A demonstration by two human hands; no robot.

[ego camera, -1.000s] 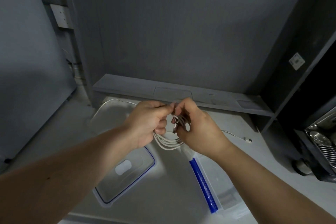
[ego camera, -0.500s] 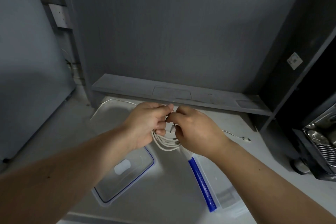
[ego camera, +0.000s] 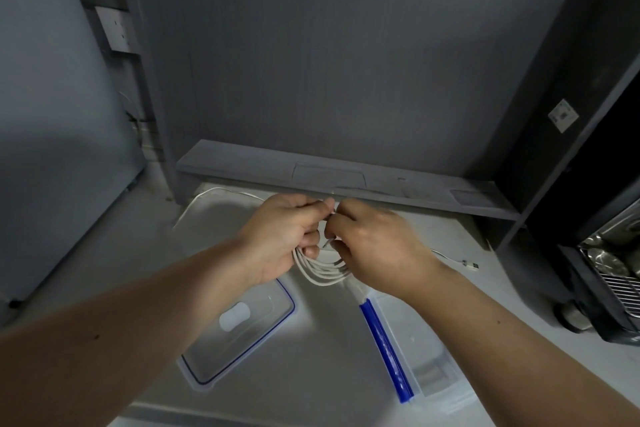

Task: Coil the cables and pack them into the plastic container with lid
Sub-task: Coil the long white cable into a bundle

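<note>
1. Several white loops of the coiled cable [ego camera: 320,269] hang as a bundle between both hands, above the worktop [ego camera: 325,350]. The bundle sags in a shallow arc; its long axis runs left to right, from one hand to the other.
2. Left hand [ego camera: 282,236] is closed round the left end of the bundle, fingers curled, loops emerging below the knuckles. Right hand [ego camera: 375,246] is closed on the right end, thumb and forefinger pinched at the top where the two hands meet. What they pinch there is too small to tell; probably the cable's free end, being tucked or wrapped.
3. Key relation: the container [ego camera: 429,354], clear with a blue clip [ego camera: 386,350] along its near-left edge, sits below and right of the bundle, largely under the right forearm. Right hand is the nearer. Judged: the drop goes down and rightward.
4. Lid [ego camera: 239,329], clear with a blue seal line, lies flat on the worktop below-left of the bundle, partly under the left forearm.
5. A loose cable [ego camera: 453,257] trails right of the bundle, ending in a plug near the dark cabinet. Another white run [ego camera: 214,191] curves behind-left of the bundle. Whether either joins the bundle cannot be told.
6. Judged: coiling nearly done; nothing seen packed yet.
</note>
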